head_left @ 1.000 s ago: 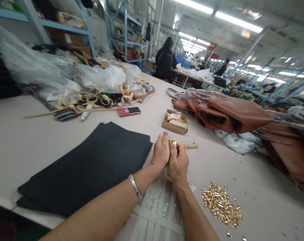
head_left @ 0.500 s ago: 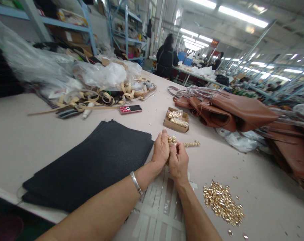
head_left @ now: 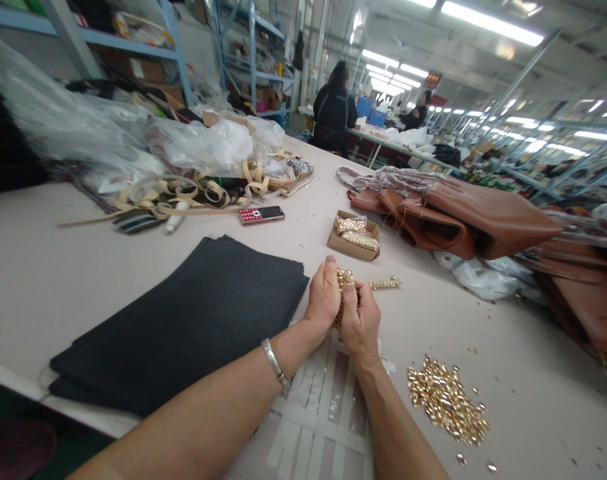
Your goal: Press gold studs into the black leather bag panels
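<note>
A bunched gold chain [head_left: 348, 275] is gathered between my two hands, above a taped patch [head_left: 311, 413] of the table. My left hand [head_left: 324, 293], with a silver bracelet [head_left: 273, 362] at its wrist, closes around the chain from the left. From the right, my right hand [head_left: 361, 321] grips it with thumb and fingers bent inward. The fingers cover most of the chain. One gold chain end [head_left: 386, 283] lies on the table just beyond the right hand. Just past the hands stands a small cardboard box [head_left: 352, 249] with packets of gold pieces.
Stacked black sheets [head_left: 183, 327] lie at the left. Loose gold pieces [head_left: 448, 400] are heaped at the right. Brown leather bags [head_left: 483, 213] fill the far right. Behind are a red phone [head_left: 261, 215], tan strips [head_left: 183, 193] and plastic wrap [head_left: 203, 143]. A person [head_left: 333, 113] stands farther back.
My right hand has shifted very slightly right, its thumb a little apart from the left hand. The chain stays held between both hands. The whole view has tilted a little.
</note>
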`<action>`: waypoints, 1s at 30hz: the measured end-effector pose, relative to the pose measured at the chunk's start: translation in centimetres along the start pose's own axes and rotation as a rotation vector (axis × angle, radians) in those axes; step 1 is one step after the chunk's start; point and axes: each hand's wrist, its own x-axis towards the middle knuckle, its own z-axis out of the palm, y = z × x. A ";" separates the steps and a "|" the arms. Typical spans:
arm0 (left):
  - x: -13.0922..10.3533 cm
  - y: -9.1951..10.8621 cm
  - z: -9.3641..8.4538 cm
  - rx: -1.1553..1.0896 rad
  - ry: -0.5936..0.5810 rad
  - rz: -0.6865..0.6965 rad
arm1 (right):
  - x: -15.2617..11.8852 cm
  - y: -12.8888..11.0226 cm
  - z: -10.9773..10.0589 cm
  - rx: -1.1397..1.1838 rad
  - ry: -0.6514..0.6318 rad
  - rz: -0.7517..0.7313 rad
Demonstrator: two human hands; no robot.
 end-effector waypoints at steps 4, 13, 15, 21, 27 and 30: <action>0.2 -0.4 0.1 -0.029 -0.009 -0.021 | -0.2 0.1 0.2 -0.018 0.010 0.015; 0.4 -0.4 0.1 -0.080 -0.038 -0.066 | 0.1 0.7 -0.2 -0.117 0.037 -0.083; 0.5 -0.5 0.1 -0.097 -0.048 -0.083 | 0.2 0.9 -0.3 -0.084 0.035 -0.062; 0.4 -0.2 0.2 -0.181 -0.076 -0.187 | 0.6 2.1 0.0 0.313 -0.048 0.120; 0.2 -0.2 0.1 -0.228 -0.104 -0.224 | 0.5 2.6 0.7 0.521 -0.080 0.266; 0.2 -0.4 0.0 -0.217 -0.104 -0.210 | 0.3 2.4 0.6 0.404 -0.015 0.204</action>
